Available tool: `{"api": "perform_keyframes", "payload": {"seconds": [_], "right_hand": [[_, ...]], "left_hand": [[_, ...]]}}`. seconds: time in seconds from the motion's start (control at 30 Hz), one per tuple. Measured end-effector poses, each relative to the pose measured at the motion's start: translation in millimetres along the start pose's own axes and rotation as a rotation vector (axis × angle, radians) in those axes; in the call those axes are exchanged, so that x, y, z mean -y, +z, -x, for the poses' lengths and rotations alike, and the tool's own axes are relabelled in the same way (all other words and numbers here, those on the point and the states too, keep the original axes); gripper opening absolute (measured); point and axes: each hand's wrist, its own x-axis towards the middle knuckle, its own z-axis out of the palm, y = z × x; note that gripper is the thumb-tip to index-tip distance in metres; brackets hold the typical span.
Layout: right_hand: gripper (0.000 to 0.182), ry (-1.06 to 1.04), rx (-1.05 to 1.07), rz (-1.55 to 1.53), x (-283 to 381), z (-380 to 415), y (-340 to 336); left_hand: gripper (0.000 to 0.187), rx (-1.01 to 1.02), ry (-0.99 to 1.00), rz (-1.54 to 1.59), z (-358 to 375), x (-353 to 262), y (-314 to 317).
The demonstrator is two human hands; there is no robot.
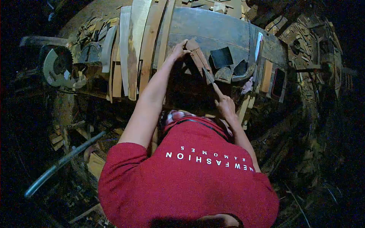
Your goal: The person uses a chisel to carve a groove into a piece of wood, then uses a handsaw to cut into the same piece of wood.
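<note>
My left hand (180, 50) is closed on the upper end of a reddish-brown piece of wood (198, 59), thumb and fingers on either side of its corner. The piece slants down to the right over the front edge of the metal worktop (197, 22). In my right hand (227, 108) is a narrow hand tool with a grey blade (208, 75), its handle mostly hidden by my fingers. One finger stretches forward along the tool. The blade's tip lies right at the lower end of the wood.
Long boards (150, 45) lie across the worktop to the left, beside a toothed circular saw blade (57, 65). Right of the wood are a dark square plate (221, 57), a phone-like dark rectangle (278, 82) and a wooden block (267, 71). A metal pipe (64, 164) slants at lower left.
</note>
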Motion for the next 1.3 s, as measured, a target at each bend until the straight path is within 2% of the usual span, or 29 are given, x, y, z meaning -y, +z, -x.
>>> {"api": "perform_keyframes", "payload": {"seconds": [0.03,0.1,0.13,0.2,0.23,0.3,0.33,0.4,0.43,0.5,0.53,0.57,0.63,0.73,0.77,0.83,0.87,0.93,0.97,1.03,1.07,1.13,1.23,1.3], "right_hand": [[0.072,0.003,0.002,-0.002,1,2,-2],[0.074,0.015,0.033,0.017,2,5,-5],[0.074,0.019,0.03,0.016,1,5,-5],[0.075,-0.02,0.001,-0.014,1,5,-5],[0.075,-0.014,-0.005,-0.013,-1,5,-2],[0.072,-0.004,-0.024,0.011,-3,5,5],[0.072,-0.004,-0.028,0.009,-2,5,5],[0.07,0.012,-0.01,-0.068,-1,6,5],[0.07,0.018,-0.014,-0.07,-7,3,10],[0.069,-0.071,-0.009,-0.431,-16,-13,16],[0.067,-0.013,0.102,-0.541,-16,-21,13],[0.067,-0.02,0.096,-0.545,-13,-23,13],[0.068,-0.038,-0.002,-0.159,2,-19,5],[0.068,0.011,0.006,-0.085,-2,-2,8],[0.068,0.008,0.008,-0.082,-2,-1,7],[0.067,0.019,0.019,-0.062,1,6,4],[0.067,0.023,0.024,-0.063,1,6,5],[0.067,0.011,0.003,-0.128,1,6,7],[0.067,0.017,0.005,-0.129,-7,3,17],[0.067,-0.194,-0.223,-0.37,-18,-9,37],[0.067,-0.199,-0.226,-0.372,-17,-15,38],[0.065,0.032,-0.017,-0.302,8,-24,16],[0.068,-0.024,-0.055,-0.141,11,-28,13],[0.068,-0.028,-0.055,-0.151,4,-16,14]], "left_hand": [[0.07,0.004,-0.001,0.0,1,-3,0],[0.069,0.059,-0.318,0.653,0,-7,-1],[0.069,0.064,-0.316,0.652,-2,-5,1],[0.069,0.092,-0.159,-0.12,-4,-2,0],[0.069,0.095,-0.151,-0.118,-4,-14,-5],[0.068,0.161,-0.285,-0.187,0,-35,-15],[0.068,0.16,-0.283,-0.189,-4,-16,-7],[0.071,0.022,-0.058,-0.26,-16,39,19],[0.071,0.027,-0.052,-0.26,-14,32,14],[0.068,0.032,-0.012,-0.13,-12,26,10],[0.068,0.033,-0.009,-0.132,-12,31,16],[0.066,-0.016,0.01,-0.143,-12,34,18],[0.065,-0.058,0.038,-0.16,-14,27,11],[0.067,0.045,-0.081,-0.201,-3,-14,-4],[0.067,0.041,-0.084,-0.199,-2,-24,-8],[0.067,0.071,-0.23,-0.243,2,-31,-10],[0.067,0.077,-0.233,-0.241,-2,-19,-7],[0.068,0.091,-0.042,-0.16,-11,11,1],[0.068,0.097,-0.043,-0.157,-11,14,4],[0.066,0.13,-0.115,-0.22,-9,-5,-5],[0.066,0.126,-0.113,-0.224,-7,-12,-7],[0.066,0.101,-0.183,-0.05,-5,-11,-6],[0.066,0.099,-0.15,-0.094,-5,-11,-7],[0.066,0.096,-0.121,-0.125,-5,-10,-5]]}}
